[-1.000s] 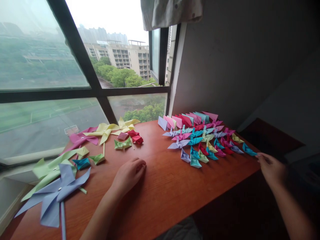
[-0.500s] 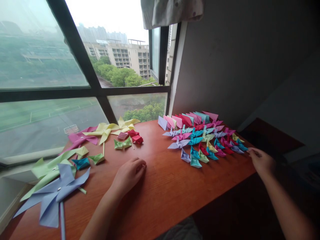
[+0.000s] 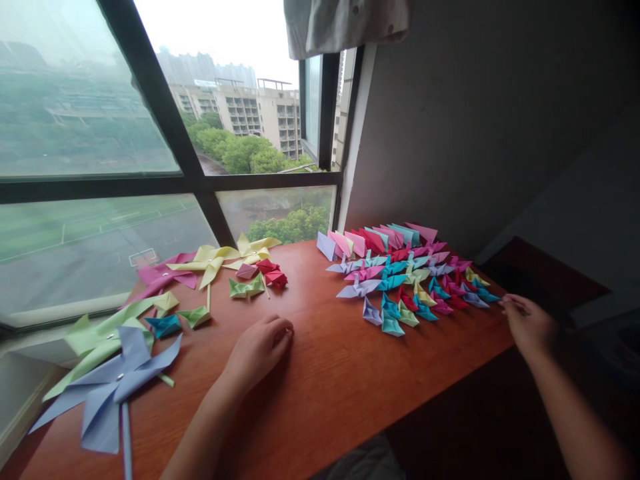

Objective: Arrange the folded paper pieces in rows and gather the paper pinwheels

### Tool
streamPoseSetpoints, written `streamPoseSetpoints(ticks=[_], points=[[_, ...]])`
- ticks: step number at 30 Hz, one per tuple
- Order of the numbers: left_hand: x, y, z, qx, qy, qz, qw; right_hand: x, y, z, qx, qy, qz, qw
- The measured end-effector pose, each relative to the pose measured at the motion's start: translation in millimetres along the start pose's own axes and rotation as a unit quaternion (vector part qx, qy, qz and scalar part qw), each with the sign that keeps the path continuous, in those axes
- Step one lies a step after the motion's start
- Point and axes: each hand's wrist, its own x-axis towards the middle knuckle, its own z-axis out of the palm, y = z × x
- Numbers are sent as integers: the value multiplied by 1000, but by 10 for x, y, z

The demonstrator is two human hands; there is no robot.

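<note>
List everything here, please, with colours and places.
Desk: one, brown, centre
Pinwheels: five, blue, green, magenta, two yellow, left
Small folds: several, mixed, near pinwheels
Triangles: several, mixed, right, back row
Cranes: many, mixed, right, middle rows
Boats: many, mixed, right, front rows
Window: one, dark-framed, back left
Curtain: one, greyish, top
Wall: one, grey, back right
Buildings: several, beige, outside
Trees: several, green, outside
Field: one, green, outside left
Left hand: one, on desk
Right hand: one, at a blue boat

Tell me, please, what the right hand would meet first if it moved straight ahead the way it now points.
The right hand would most likely meet the blue paper boat right at its fingertips; depth leaves actual contact unclear.
</note>
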Motion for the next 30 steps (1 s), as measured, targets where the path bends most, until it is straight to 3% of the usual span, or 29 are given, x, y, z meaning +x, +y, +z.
streamPoseSetpoints(ticks=[2, 4, 10, 14, 18, 21, 24, 30], points=[[-3, 1, 1, -3, 3, 2, 1000, -22, -108, -13, 17, -23, 61, 998], [-7, 5, 2, -4, 6, 2, 1000, -70, -292, -11, 30, -23, 66, 997], [-33, 20, 11, 1, 16, -2, 1000, -516, -1197, 169, 106, -62, -57, 991], [-44, 11, 22, -4, 18, -3, 1000, -1035, -1866, 366, 158, -147, -131, 968], [-41, -11, 35, -3, 18, -1, 1000, -1594, -2393, 620, 205, -255, -200, 923], [-43, -20, 43, -1, 21, 2, 1000, -1947, -2622, 868, 231, -340, -239, 880], [-53, -12, 48, 4, 22, 7, 1000, -2184, -2730, 1148, 240, -397, -235, 854], [-69, 5, 62, 30, 24, 16, 999, -2300, -2896, 1717, 164, -427, -223, 861]])
